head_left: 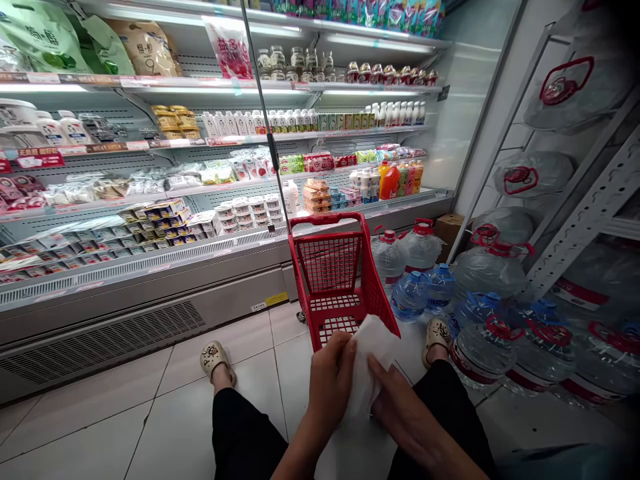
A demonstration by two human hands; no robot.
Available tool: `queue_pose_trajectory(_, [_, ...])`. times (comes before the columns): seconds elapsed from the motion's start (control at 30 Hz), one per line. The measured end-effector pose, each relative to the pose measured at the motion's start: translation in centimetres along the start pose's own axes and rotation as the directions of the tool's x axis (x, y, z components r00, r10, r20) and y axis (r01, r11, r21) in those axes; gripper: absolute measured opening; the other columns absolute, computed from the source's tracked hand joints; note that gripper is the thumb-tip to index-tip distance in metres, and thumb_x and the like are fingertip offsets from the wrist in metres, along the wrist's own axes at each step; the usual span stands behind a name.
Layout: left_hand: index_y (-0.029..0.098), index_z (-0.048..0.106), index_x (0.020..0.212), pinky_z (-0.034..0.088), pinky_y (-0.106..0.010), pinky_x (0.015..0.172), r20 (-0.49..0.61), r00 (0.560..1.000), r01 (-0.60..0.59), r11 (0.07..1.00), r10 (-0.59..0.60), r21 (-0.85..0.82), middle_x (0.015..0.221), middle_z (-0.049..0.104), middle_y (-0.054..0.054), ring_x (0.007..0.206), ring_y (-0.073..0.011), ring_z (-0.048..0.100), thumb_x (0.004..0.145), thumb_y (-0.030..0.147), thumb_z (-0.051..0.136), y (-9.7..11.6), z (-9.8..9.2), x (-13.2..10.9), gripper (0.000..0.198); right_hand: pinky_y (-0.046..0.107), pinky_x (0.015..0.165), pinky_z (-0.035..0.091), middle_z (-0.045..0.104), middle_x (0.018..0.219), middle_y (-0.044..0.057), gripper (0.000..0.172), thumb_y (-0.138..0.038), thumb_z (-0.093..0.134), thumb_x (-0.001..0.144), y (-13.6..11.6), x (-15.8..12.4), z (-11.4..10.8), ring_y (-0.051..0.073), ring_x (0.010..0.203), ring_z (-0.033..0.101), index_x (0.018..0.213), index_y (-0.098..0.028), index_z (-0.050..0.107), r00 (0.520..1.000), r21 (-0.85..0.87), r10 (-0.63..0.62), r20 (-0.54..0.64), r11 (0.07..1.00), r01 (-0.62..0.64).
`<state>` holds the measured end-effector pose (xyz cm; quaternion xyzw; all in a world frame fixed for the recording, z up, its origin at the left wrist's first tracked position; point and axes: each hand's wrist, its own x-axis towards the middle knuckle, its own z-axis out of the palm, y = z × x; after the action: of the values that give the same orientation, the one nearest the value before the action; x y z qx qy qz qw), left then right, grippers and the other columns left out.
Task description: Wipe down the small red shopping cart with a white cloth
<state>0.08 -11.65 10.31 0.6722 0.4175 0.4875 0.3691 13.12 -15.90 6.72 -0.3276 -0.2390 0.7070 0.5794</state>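
A thin white sheet point(374, 341), like a tissue or wipe, is held up in front of me between both hands. My left hand point(330, 373) has its fingers closed on the sheet's left edge. On the other side my right hand point(400, 403) grips it with the thumb pressed on its face; some of those fingers are hidden behind it. Just beyond the hands stands a red shopping cart point(330, 267) with a grid basket and a handle. The sheet's top overlaps the cart's near right corner in view.
A refrigerated display case point(240, 263) with several shelves of packaged goods spans the back. Large water bottles point(483, 357) crowd the floor at right, beside a metal rack point(587, 207) holding more. My feet in beige clogs point(216, 360) rest apart on the tiled floor point(175, 427).
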Motion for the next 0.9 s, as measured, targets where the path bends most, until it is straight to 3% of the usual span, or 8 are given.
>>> queue_pose_trajectory(0.1, [0.022, 0.06, 0.082, 0.039, -0.025, 0.063, -0.086, 0.996, 0.035, 0.999, -0.038, -0.039, 0.075, 0.06, 0.0, 0.069, -0.0155, 0.052, 0.101, 0.049, 0.055, -0.4, -0.4, 0.2, 0.034, 0.049, 0.097, 0.058, 0.075, 0.121, 0.011, 0.073, -0.055, 0.083, 0.08, -0.4, 0.4, -0.4, 0.034, 0.119, 0.068, 0.141, -0.023, 0.059, 0.992, 0.001, -0.064, -0.107, 0.998, 0.064])
queue_pose_trajectory(0.27, [0.021, 0.058, 0.083, 0.039, -0.025, 0.063, -0.083, 0.99, 0.093, 0.972, -0.113, -0.215, 0.076, 0.056, 0.0, 0.071, -0.0152, 0.049, 0.1, 0.056, 0.055, -0.7, 0.4, 0.1, 0.039, 0.051, 0.094, 0.059, 0.076, 0.122, 0.012, 0.073, -0.059, 0.08, 0.082, -0.4, 0.0, -1.1, 0.037, 0.12, 0.067, 0.142, -0.025, 0.058, 0.968, -0.012, -0.132, -0.211, 0.991, 0.132])
queue_pose_trajectory(0.33, [0.02, 0.059, 0.084, 0.04, -0.025, 0.063, -0.046, 0.99, 0.117, 0.953, -0.135, -0.278, 0.077, 0.056, -0.001, 0.071, -0.0151, 0.048, 0.099, 0.059, 0.054, -0.7, 0.9, 0.0, 0.042, 0.052, 0.098, 0.057, 0.075, 0.123, 0.013, 0.071, -0.067, 0.074, 0.083, -0.3, -0.4, -1.2, 0.038, 0.125, 0.064, 0.138, -0.024, 0.062, 0.986, 0.039, -0.053, -0.156, 0.997, 0.06])
queue_pose_trajectory(0.47, [0.019, 0.058, 0.081, 0.037, -0.024, 0.06, 0.012, 0.989, 0.147, 0.944, -0.15, -0.297, 0.074, 0.053, 0.0, 0.067, -0.0137, 0.044, 0.098, 0.063, 0.054, -0.7, 1.0, 0.2, 0.047, 0.053, 0.108, 0.051, 0.072, 0.129, 0.014, 0.077, -0.081, 0.061, 0.083, -0.3, -0.8, -1.2, 0.036, 0.135, 0.057, 0.131, -0.022, 0.068, 0.992, 0.182, 0.095, 0.081, 0.977, -0.108])
queue_pose_trajectory(0.57, [0.018, 0.058, 0.078, 0.035, -0.023, 0.058, 0.031, 0.985, 0.171, 0.943, -0.17, -0.284, 0.071, 0.052, 0.001, 0.065, -0.0128, 0.044, 0.096, 0.064, 0.056, -0.8, 0.1, 0.6, 0.049, 0.05, 0.114, 0.045, 0.071, 0.132, 0.012, 0.067, -0.07, 0.069, 0.087, -0.4, -0.5, -1.2, 0.032, 0.137, 0.056, 0.134, -0.021, 0.068, 0.973, 0.278, 0.143, 0.179, 0.942, -0.189])
queue_pose_trajectory(0.7, [0.018, 0.063, 0.088, 0.041, -0.023, 0.061, 0.072, 0.983, 0.186, 0.921, -0.171, -0.343, 0.076, 0.06, 0.0, 0.07, -0.0143, 0.052, 0.092, 0.063, 0.064, -0.8, -0.5, 0.6, 0.045, 0.047, 0.117, 0.043, 0.072, 0.131, 0.011, 0.053, -0.047, 0.073, 0.093, -0.3, -0.1, -1.6, 0.028, 0.133, 0.059, 0.137, -0.019, 0.065, 0.986, 0.299, 0.138, 0.092, 0.941, -0.16])
queue_pose_trajectory(0.8, [0.018, 0.063, 0.09, 0.041, -0.022, 0.06, 0.125, 0.978, 0.202, 0.902, -0.166, -0.382, 0.076, 0.061, 0.0, 0.067, -0.013, 0.053, 0.086, 0.058, 0.074, -0.7, -0.2, 0.3, 0.042, 0.047, 0.116, 0.045, 0.073, 0.131, 0.009, 0.052, -0.048, 0.075, 0.091, 0.0, -0.3, -2.5, 0.028, 0.132, 0.061, 0.135, -0.022, 0.066, 0.998, 0.284, 0.063, 0.023, 0.956, -0.067])
queue_pose_trajectory(0.9, [0.016, 0.065, 0.083, 0.039, -0.022, 0.059, 0.169, 0.975, 0.2, 0.91, -0.147, -0.362, 0.075, 0.061, -0.001, 0.066, -0.0118, 0.051, 0.089, 0.057, 0.072, -0.6, 0.2, 0.1, 0.041, 0.046, 0.114, 0.047, 0.073, 0.13, 0.009, 0.057, -0.056, 0.081, 0.084, 0.3, -0.7, -3.5, 0.029, 0.13, 0.062, 0.129, -0.023, 0.069, 0.996, 0.256, 0.058, 0.071, 0.964, -0.074])
